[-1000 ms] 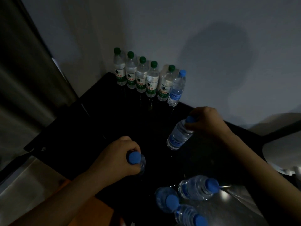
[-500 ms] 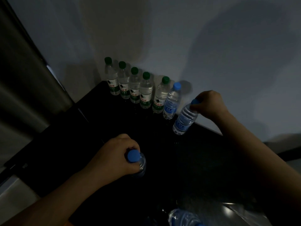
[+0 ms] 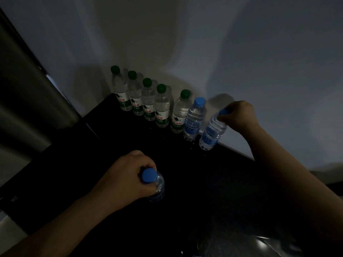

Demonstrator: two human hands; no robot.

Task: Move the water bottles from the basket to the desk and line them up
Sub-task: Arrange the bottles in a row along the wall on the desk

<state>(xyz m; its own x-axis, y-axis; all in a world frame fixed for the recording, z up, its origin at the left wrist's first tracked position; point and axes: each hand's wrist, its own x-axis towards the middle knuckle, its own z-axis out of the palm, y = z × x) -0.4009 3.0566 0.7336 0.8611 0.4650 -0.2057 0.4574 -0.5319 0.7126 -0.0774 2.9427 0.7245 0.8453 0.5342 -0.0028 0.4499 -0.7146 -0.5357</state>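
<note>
Closest to me is my left grip (image 3: 122,177). Its fingers are curled tight round the neck of the near bottle (image 3: 158,188), just under the blue cap (image 3: 149,175). The cap points up at me. The rest of the bottle sits below the grip, over the dark table (image 3: 213,191). I cannot tell if its bottom touches the table.

Further out and off to the right is my right grip (image 3: 239,115). It is well apart from the left one. Its fingers pinch the top of the far bottle (image 3: 211,134), and a bit of blue peeks out from under them. This bottle reaches down and to the left from the grip. Its bottom is at the back edge of the table, close to the wall (image 3: 259,62). It looks a little tilted, and I cannot tell if it is standing on the table.

Just left of the right grip stands the blue-cap bottle (image 3: 194,123), right beside the far bottle. No grip is on it.

Further left of that grip, five green-cap bottles (image 3: 148,104) stand in a row along the wall. They run away from the grip toward the far corner of the table. The four furthest ones stand very close together. There is a small gap before the fifth one, which stands next to the blue-cap bottle.
</note>
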